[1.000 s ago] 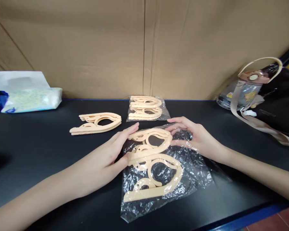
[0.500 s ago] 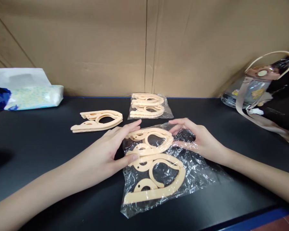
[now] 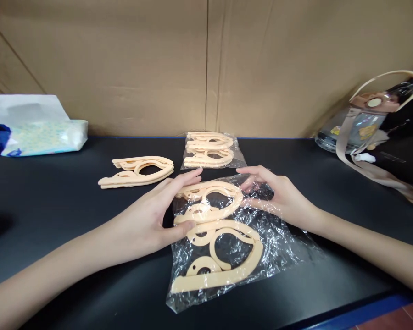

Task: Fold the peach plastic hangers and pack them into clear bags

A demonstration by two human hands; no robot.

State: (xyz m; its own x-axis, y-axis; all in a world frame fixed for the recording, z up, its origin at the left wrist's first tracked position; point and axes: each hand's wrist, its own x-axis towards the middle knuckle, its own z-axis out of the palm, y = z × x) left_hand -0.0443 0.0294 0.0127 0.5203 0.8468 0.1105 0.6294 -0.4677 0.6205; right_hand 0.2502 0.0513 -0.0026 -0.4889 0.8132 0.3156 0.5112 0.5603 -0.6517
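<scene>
A clear plastic bag [image 3: 289, 245] lies on the black table with cream folding hangers inside. The upper folded hangers [image 3: 223, 215] are stacked, and a lower folded hanger [image 3: 223, 277] lies nearer me. My left hand [image 3: 158, 211] grips the bag's left side, its thumb on top of the hangers and its fingers stretched along the far edge. At the rounded right end of the upper hangers, my right hand [image 3: 275, 192] holds the bag's film, thumb and fingers bent; some fingertips are behind the film.
Behind my left hand lies a loose stack of folded hangers [image 3: 137, 172]. Another bagged set [image 3: 209, 151] is by the cardboard wall [image 3: 151, 68]. A tissue pack [image 3: 44, 135] stands at far left, a strapped water bottle [image 3: 361, 119] at far right beside a black bag [image 3: 399, 146].
The view has shifted slightly. Both hands keep nearly the same hold, and the bag of hangers has moved very slightly left and towards me.
</scene>
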